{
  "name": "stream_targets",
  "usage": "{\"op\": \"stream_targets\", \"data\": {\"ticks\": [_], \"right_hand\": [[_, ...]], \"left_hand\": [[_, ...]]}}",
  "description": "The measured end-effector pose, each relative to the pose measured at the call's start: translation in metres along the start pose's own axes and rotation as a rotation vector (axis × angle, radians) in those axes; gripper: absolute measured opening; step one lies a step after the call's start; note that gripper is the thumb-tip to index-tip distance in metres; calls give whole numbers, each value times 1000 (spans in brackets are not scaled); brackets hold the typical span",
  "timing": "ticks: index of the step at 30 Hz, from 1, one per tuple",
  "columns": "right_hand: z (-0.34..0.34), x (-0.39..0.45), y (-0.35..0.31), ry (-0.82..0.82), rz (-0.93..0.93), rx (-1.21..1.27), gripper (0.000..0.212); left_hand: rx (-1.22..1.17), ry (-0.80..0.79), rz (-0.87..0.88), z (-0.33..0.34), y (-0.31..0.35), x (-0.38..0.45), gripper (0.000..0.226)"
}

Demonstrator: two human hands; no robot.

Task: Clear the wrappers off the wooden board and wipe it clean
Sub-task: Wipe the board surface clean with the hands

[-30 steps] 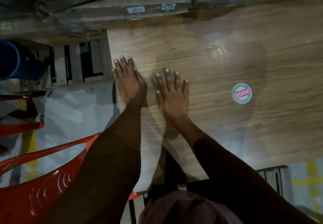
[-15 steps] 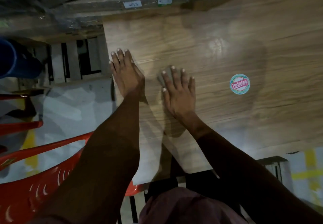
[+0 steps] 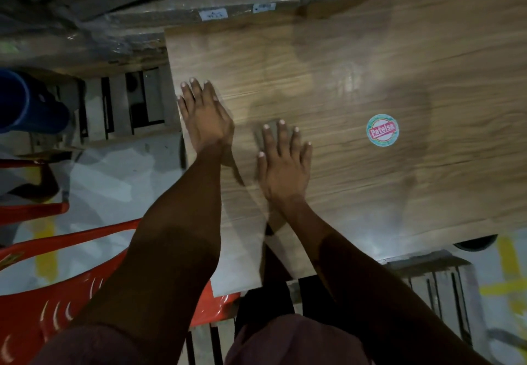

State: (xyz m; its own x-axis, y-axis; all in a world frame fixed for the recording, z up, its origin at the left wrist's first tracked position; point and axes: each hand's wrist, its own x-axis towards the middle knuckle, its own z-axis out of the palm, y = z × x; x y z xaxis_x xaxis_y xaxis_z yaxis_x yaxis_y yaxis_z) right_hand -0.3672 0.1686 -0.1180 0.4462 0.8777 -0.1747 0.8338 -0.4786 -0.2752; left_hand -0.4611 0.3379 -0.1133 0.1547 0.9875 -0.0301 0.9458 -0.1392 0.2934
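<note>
We see both hands lying flat, palms down and fingers spread, on the brown wood-grain board (image 3: 356, 59). The left hand (image 3: 206, 116) rests at the board's left edge; the right hand (image 3: 285, 162) lies just beside it, nearer the middle, apart from it. A round green-rimmed sticker with a red label (image 3: 382, 130) sits on the board to the right of the right hand. A red plastic chair (image 3: 42, 302) stands lower left, a blue round container (image 3: 25, 102) at far left.
</note>
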Motion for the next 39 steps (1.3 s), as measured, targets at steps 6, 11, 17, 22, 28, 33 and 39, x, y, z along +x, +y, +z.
{"op": "stream_targets", "data": {"ticks": [6,11,17,22,28,33,39], "right_hand": [[10,-34,-27,-55,19,32,64],[5,-39,3,-92,-313,-65,64],[-4,-41,19,-11,10,-15,61],[4,-62,-8,-131,-218,-13,64],[0,-61,32,-27,-132,-26,61],[8,-84,2,-32,64,32,64],[12,-99,16,-74,-259,-41,63]], "left_hand": [[-46,-28,65,2,-9,-6,58],[-96,-88,200,1,-33,-28,58],[-45,-113,90,-4,-43,-118,55],[-53,-184,55,3,-45,-202,57],[-54,-153,70,-1,-43,-218,55],[-39,-143,60,-4,-42,-220,56],[-30,-123,61,-3,-40,-221,56]]}}
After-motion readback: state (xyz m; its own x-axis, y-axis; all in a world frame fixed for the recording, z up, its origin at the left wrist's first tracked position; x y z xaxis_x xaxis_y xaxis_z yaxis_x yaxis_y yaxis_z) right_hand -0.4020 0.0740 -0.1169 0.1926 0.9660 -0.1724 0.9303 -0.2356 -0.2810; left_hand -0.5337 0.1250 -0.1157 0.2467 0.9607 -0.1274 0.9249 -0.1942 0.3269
